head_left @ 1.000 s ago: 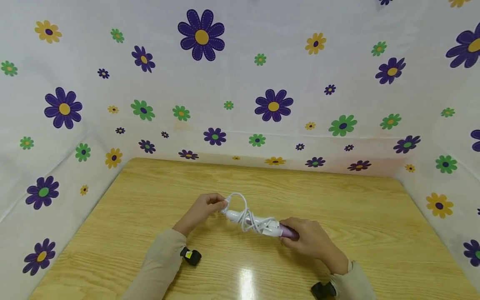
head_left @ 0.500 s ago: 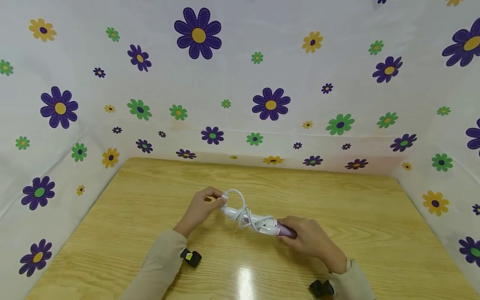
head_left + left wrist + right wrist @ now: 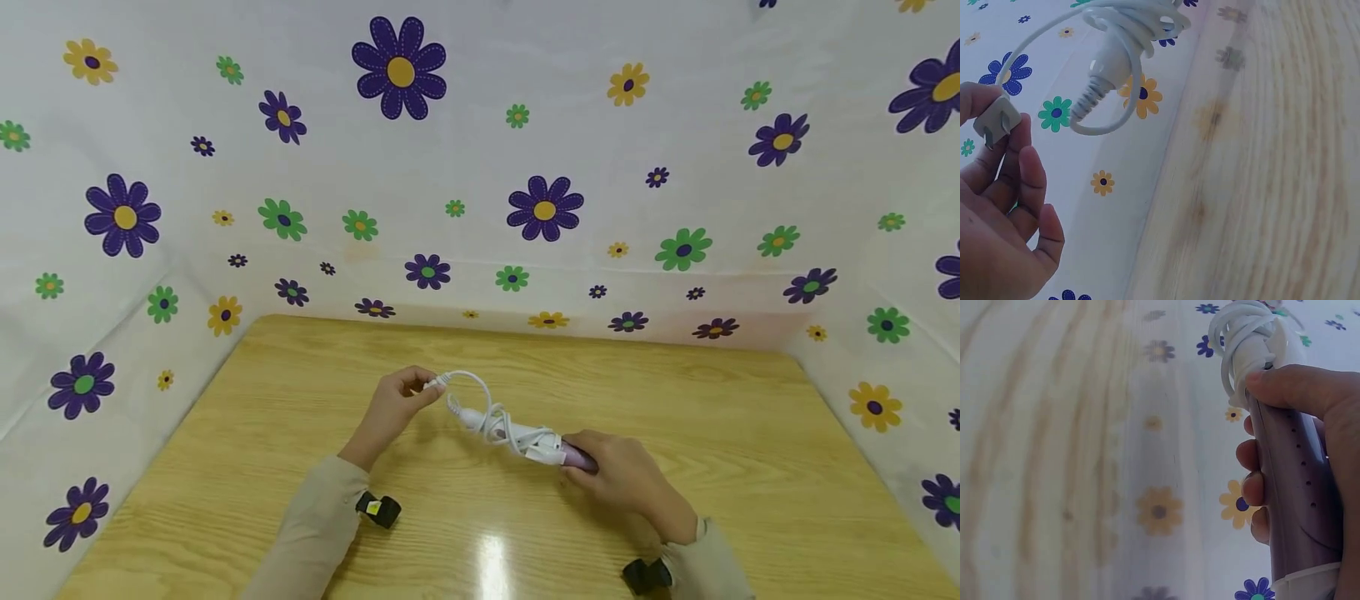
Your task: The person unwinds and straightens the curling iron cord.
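Observation:
A white and purple hair iron [image 3: 517, 434] is held above the table, tilted, with its white cord [image 3: 491, 417] wound round the white handle part. My right hand [image 3: 618, 471] grips the purple end; in the right wrist view the thumb lies along the purple body [image 3: 1297, 487], which has a row of small dots. Between thumb and fingers, my left hand [image 3: 393, 408] pinches the white plug [image 3: 997, 120], its metal prongs showing in the left wrist view. A loop of cord runs from the plug to the wound coils. At the handle's end sits the ribbed cord sleeve [image 3: 1089, 99].
Below the hands spreads a wooden table [image 3: 300, 358]. White cloth walls [image 3: 465, 150] with purple, green and yellow flowers stand at the back and both sides. Black wrist straps with small devices [image 3: 378, 509] are on both sleeves.
My left hand has drawn the plug up and to the left, away from the hair iron's end, and the cord loop has widened. The right hand keeps its grip almost in place.

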Demonstrator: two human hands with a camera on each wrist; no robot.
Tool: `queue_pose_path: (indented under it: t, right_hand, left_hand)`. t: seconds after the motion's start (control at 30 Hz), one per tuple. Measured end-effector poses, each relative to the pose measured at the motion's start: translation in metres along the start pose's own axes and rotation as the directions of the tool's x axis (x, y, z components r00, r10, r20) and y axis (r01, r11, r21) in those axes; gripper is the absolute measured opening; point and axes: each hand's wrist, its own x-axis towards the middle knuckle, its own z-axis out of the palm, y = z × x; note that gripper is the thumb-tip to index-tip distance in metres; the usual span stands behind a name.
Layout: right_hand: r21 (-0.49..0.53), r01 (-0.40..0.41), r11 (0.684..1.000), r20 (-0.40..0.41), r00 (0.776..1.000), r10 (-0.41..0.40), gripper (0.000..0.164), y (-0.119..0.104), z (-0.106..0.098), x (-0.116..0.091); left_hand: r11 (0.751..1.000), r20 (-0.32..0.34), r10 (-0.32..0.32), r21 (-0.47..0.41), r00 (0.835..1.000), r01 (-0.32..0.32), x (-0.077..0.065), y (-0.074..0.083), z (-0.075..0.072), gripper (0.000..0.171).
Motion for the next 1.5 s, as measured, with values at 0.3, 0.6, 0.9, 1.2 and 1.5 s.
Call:
queue_pose_path:
  t: [0.3, 0.6, 0.9, 1.2, 1.5]
  right_hand:
    - [0.055, -0.156, 0.986, 0.051, 0.987, 0.154, 0.035, 0.011, -0.002, 0.000]
    - [0.246, -0.254, 0.936, 0.014, 0.966, 0.258, 0.038, 0.020, -0.021, -0.006]
    - [0.295, -0.206, 0.933, 0.038, 0.978, 0.204, 0.040, 0.016, -0.044, -0.012]
    - [0.333, -0.147, 0.932, 0.111, 0.987, 0.116, 0.039, 0.014, -0.049, -0.024]
    - [0.292, -0.099, 0.951, 0.177, 0.983, 0.048, 0.040, 0.021, -0.050, -0.027]
  left_hand:
    - [0.996, 0.034, -0.043, -0.082, 0.998, 0.046, 0.000, -0.009, -0.008, 0.023]
    - [0.992, 0.106, -0.086, -0.078, 0.991, 0.095, 0.005, -0.022, -0.021, 0.025]
    - [0.983, 0.070, -0.172, -0.048, 0.983, 0.176, 0.016, -0.026, -0.027, 0.026]
    - [0.985, 0.050, -0.170, 0.000, 0.984, 0.170, 0.048, -0.010, -0.025, 0.031]
    - [0.997, -0.001, -0.071, -0.019, 0.997, 0.071, 0.064, 0.024, -0.026, 0.029]
